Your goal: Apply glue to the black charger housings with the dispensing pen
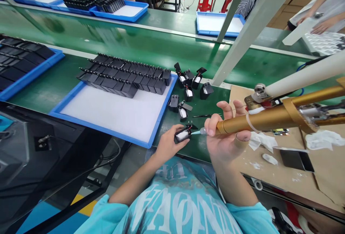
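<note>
My left hand [169,144] is closed around a small open black case [178,140] with white material and red wires inside. A gold dispensing gun [237,123] lies in my right hand [225,144], its fingers wrapped round the front end. The gun's pale blue nozzle tip [196,132] reaches the right side of the case. Several more open black cases [188,94] stand on the green bench just beyond my hands. Left of them, rows of closed black cases with pins [129,88] fill the back of a blue-rimmed tray [107,131].
Black tweezers [206,115] lie between the cases and the gun. Brown cardboard [285,180] at the right holds crumpled white tissue [262,140] and a black box [296,160]. A slanted white post [242,33] rises behind the gun. Another tray of cases [8,92] sits far left.
</note>
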Demonstrator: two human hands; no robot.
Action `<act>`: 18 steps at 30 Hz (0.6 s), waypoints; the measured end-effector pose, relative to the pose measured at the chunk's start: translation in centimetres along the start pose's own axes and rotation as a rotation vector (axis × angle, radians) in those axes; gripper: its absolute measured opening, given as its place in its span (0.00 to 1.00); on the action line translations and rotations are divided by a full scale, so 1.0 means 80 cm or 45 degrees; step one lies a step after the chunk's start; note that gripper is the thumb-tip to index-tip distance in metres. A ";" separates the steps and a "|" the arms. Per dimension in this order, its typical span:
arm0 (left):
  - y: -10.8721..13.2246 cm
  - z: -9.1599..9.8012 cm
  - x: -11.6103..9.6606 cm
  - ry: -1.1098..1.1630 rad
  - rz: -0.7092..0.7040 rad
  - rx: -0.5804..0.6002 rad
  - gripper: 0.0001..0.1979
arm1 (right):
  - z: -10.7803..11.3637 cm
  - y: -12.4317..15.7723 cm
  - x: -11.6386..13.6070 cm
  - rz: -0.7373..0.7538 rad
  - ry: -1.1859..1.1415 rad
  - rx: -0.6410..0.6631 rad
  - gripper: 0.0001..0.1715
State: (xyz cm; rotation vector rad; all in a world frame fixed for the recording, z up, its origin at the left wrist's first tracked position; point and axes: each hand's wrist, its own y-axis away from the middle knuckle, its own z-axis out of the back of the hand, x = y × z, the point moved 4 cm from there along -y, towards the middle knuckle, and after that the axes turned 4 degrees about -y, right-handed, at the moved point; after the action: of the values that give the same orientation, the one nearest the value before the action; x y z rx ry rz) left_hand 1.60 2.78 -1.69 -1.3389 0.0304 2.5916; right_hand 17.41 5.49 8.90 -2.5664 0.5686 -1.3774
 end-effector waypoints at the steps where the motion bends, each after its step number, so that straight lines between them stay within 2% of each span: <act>1: -0.001 0.000 -0.002 -0.031 -0.015 -0.009 0.19 | 0.000 0.000 0.000 0.005 -0.004 -0.004 0.29; 4: 0.000 0.003 -0.009 -0.124 -0.060 -0.028 0.16 | 0.001 0.000 0.000 0.009 -0.012 -0.009 0.28; 12: 0.006 0.016 -0.038 -0.299 -0.239 -0.169 0.15 | -0.001 0.000 0.003 0.022 -0.017 -0.008 0.30; 18: 0.006 0.022 -0.046 -0.259 -0.246 -0.186 0.12 | -0.001 0.001 0.002 0.040 -0.044 0.005 0.21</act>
State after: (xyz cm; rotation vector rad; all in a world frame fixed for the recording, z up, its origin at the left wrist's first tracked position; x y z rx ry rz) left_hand 2.12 1.81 2.24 -1.0558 -0.3112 2.5895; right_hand 17.41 5.33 9.02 -2.5616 0.5974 -1.3207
